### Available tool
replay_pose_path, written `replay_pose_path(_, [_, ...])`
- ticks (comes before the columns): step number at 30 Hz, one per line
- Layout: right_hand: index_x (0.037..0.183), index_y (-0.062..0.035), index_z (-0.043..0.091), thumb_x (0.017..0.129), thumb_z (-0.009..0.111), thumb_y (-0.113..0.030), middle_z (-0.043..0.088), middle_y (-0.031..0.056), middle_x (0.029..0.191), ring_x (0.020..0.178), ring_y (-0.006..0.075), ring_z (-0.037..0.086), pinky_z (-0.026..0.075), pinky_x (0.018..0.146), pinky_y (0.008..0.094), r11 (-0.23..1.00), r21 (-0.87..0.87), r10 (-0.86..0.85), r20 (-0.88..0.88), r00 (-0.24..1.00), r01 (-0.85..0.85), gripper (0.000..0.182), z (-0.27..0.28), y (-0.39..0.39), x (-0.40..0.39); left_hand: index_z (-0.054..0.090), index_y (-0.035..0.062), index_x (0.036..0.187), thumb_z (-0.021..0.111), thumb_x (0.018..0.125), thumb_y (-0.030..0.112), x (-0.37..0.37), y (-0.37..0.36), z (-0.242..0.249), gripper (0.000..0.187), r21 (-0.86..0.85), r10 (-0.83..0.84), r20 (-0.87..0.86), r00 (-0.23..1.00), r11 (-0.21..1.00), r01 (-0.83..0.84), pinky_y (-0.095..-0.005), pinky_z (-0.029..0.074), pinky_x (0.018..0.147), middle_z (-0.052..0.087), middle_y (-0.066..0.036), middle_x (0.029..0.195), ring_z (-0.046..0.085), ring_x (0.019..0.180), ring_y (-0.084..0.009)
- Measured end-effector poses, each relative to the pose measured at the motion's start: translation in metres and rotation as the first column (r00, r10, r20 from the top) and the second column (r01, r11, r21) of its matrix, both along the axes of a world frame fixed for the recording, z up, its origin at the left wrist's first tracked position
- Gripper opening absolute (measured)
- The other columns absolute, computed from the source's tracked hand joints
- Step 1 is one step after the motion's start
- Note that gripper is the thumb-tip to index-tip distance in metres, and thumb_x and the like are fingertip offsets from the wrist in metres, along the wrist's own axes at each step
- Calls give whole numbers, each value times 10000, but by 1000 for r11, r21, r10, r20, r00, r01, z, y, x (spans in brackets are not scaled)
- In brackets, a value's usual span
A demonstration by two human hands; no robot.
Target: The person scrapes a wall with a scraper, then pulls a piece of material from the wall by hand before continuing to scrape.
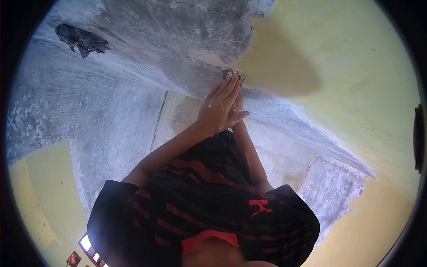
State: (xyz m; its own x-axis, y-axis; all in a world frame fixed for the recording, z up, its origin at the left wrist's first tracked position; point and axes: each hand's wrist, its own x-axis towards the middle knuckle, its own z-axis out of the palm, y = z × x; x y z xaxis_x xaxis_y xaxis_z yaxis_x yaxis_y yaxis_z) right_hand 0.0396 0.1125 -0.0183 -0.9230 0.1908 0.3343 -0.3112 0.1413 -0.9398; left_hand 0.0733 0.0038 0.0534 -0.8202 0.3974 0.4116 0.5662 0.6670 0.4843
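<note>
Both my arms reach out to a wall. My left hand [220, 107] lies on top with its fingers straight and close together, and the fingertips press on a small plaster-caked scraper [234, 73]. The scraper rests against the wall where grey plaster [178, 40] meets yellow paint [338, 66]. My right hand [239, 103] is almost wholly hidden under the left hand. Only its knuckle edge and forearm show, so its grip cannot be made out. White specks dot my left hand.
A darker damp patch [280, 66] spreads on the yellow paint right of the scraper. A ragged dark hole [82, 40] breaks the grey plaster at upper left. A pale tiled floor [275, 151] lies below. My black shirt with red stripes [204, 204] fills the lower view.
</note>
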Motion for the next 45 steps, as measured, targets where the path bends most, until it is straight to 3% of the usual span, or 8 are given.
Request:
replay_pose_path(2, [1249,-1,702,1071,532,-313,764,183,1163,1042,343,743,559,885,450,1000,2,1,20,1000,-1,398,-2,8,-3,340,-77,1576,714,926,537,1,1,-1,969,9,-26,59,998,1000,26,-542,275,1241,315,-263,1666,331,1539,-412])
replay_pose_path(9, [1252,-3,703,1071,532,-314,762,186,1169,1048,344,742,558,890,451,1000,9,1,38,999,-1,398,2,16,0,342,-85,1571,681,952,535,-7,6,24,939,78,-6,23,1000,997,4,-574,257,1238,298,-277,1668,314,1542,-428])
replay_pose_path(14, [1253,-4,703,1071,532,-315,761,188,1174,1052,345,741,558,894,452,1000,-4,22,24,999,-22,399,5,6,2,356,-78,1568,696,940,540,1,-1,-7,944,-4,-57,90,994,998,57,-564,265,1238,312,-259,1668,315,1544,-423])
replay_pose_path(20, [1255,-6,704,1070,533,-316,759,190,1179,1058,345,741,557,899,452,998,-8,57,28,998,-56,399,5,10,10,380,-60,1566,711,922,562,-4,-1,40,954,-16,-50,16,999,999,50,-542,275,1239,329,-238,1668,336,1539,-403])
replay_pose_path(23, [1256,-7,704,1070,533,-316,759,191,1182,1060,346,740,557,901,453,998,-8,55,20,998,-55,400,5,2,17,386,-55,1564,712,922,559,4,-3,18,947,-38,-32,128,991,999,37,-530,275,1241,334,-232,1668,351,1535,-387])
replay_pose_path(27, [1258,-8,705,1070,533,-317,758,193,1186,1063,347,740,556,905,453,998,-7,68,24,997,-68,400,4,0,23,386,-53,1565,710,924,557,3,-12,20,943,-54,-58,115,992,996,65,-524,275,1243,340,-223,1668,355,1536,-371])
replay_pose_path(29, [1259,-9,705,1070,533,-317,757,193,1188,1065,347,740,556,906,453,998,-5,67,43,997,-67,400,5,-5,22,469,-81,1498,674,920,609,3,-11,23,923,-67,-35,39,999,997,38,-511,311,1231,430,-217,1611,406,1500,-357])
replay_pose_path(45, [1264,-14,706,1069,534,-320,753,199,1202,1078,349,737,554,919,455,996,4,89,148,985,-91,402,3,12,5,458,-58,1522,689,931,565,0,-7,15,889,-39,-34,41,999,999,36,-498,281,1244,441,-203,1610,406,1508,-338])
